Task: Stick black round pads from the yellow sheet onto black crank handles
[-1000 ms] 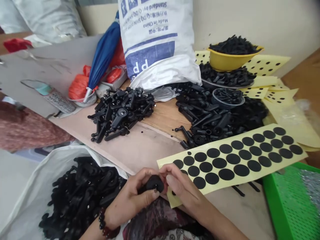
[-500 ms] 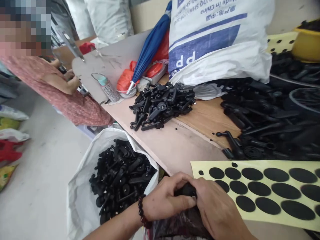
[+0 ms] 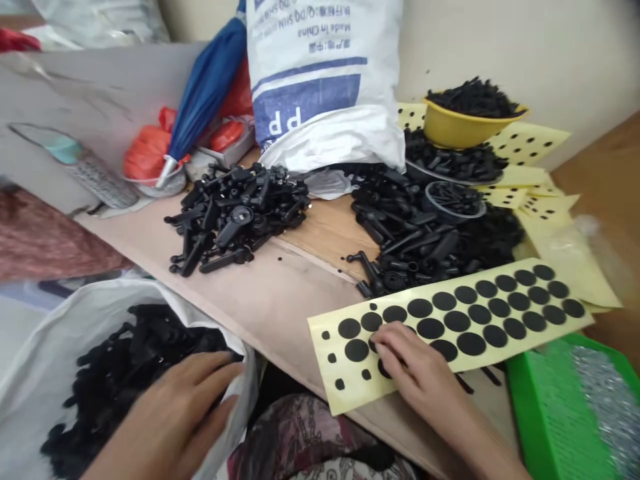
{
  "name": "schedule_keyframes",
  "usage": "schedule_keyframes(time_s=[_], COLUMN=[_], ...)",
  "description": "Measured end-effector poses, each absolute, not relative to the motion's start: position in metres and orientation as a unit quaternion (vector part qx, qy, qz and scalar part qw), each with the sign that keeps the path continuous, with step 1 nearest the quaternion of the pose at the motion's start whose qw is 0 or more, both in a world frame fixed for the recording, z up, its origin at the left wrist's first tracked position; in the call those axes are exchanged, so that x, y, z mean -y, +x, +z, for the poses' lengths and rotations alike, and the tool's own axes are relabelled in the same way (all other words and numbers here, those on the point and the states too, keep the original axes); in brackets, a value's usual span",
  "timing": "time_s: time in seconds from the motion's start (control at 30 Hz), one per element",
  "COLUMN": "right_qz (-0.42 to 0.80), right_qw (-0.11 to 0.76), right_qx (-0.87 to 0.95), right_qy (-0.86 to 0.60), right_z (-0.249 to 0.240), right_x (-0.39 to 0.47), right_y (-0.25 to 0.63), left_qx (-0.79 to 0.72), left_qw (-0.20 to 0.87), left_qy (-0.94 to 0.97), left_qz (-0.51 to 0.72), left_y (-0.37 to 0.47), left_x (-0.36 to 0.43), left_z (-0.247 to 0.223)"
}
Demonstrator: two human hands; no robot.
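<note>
The right hand (image 3: 420, 367) has its fingertips bunched narrow near the left end of the yellow sheet (image 3: 350, 400), at the edge of a black disc (image 3: 372, 345); I cannot tell whether they have closed on it. The left hand (image 3: 187, 407) is off to the left of the sheet, fingers loosely spread over the white sack (image 3: 37, 380), with nothing seen between them — its underside is hidden.

The likeliest trouble is at the right fingertips: a disc lifted by one edge could crease or fold, and a neighbour could be disturbed because the rows sit close. The sheet might also slide, since no second hand steadies it and its near-left corner reaches the table's near edge. On the left, the black parts (image 3: 130, 360) in the sack look tangled, so pulling one could drag others along.

The sheet lies flat, its long axis slanting from the near-left end, by the person's lap, to the far-right end; three rows of discs follow that line. Beyond the sheet is a heap of black arms (image 3: 400, 230) — pointing many ways — and beside its near-right edge stands the green tray (image 3: 537, 400).
</note>
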State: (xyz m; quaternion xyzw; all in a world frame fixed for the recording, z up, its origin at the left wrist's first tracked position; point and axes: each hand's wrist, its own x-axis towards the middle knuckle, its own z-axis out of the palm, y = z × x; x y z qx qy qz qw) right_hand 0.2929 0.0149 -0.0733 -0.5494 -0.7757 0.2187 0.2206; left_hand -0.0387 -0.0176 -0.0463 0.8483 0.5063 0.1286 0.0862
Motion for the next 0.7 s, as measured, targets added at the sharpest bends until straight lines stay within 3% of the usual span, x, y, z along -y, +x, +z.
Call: schedule_keyframes(time_s=[0.13,0.23,0.5,0.7], right_qz=[0.096,0.051,0.164,0.108], right_qw=[0.204,0.203,0.243,0.205], right_qx=[0.801,0.803,0.783,0.792], right_qy=[-0.555,-0.558,-0.549,-0.565], right_z=[-0.094,-0.101,-0.089,-0.092], right_x=[-0.010,-0.009,-0.013,-0.018], right_y=[0.278,0.269,0.276,0.275], left_qx=[-0.377,-0.339,-0.332,-0.342], left_qw=[0.159,0.128,0.066,0.087], left_qy=[0.904,0.927,0.940,0.935], left_qz=[0.126,0.091,0.037,0.037], left_y=[0.041,0.081,0.098,0.098], left_x=[-0.008,-0.024,-0.037,-0.036], left_z=[-0.048,-0.061,-0.086,-0.084])
